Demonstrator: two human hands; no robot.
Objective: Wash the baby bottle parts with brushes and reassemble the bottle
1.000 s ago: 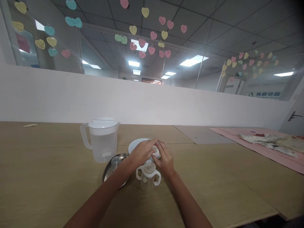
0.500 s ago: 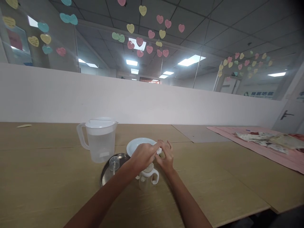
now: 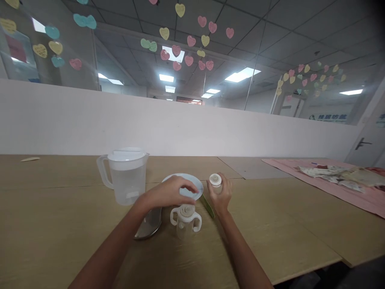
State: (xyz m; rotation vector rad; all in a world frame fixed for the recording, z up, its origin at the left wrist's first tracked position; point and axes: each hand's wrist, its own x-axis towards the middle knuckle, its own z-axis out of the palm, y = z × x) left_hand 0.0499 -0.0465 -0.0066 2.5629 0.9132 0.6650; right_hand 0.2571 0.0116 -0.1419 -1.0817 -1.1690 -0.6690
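My right hand (image 3: 221, 197) is wrapped around a small clear bottle with a round white top (image 3: 215, 180), held upright above the table. My left hand (image 3: 173, 190) hovers with thumb and fingers apart and nothing visible between them. Just beneath it stands a clear cup with two white handles (image 3: 187, 220) and a ringed, whitish top. A white plate (image 3: 197, 184) lies behind the left hand, which hides part of it. Between the plate and my right forearm rests a long green strip (image 3: 208, 206), perhaps a leaf or a blade.
A translucent lidded pitcher (image 3: 128, 182) with liquid stands at the left. The round metal tray (image 3: 150, 232) is partly covered by my left forearm. A pink cloth (image 3: 282, 166) with papers and packets lies at the far right. A white low wall (image 3: 180, 128) runs behind the table.
My hands were together over the plate's right edge. They have parted: the right moved right with the small bottle, and the left drew back left, baring the two-handled cup and green strip.
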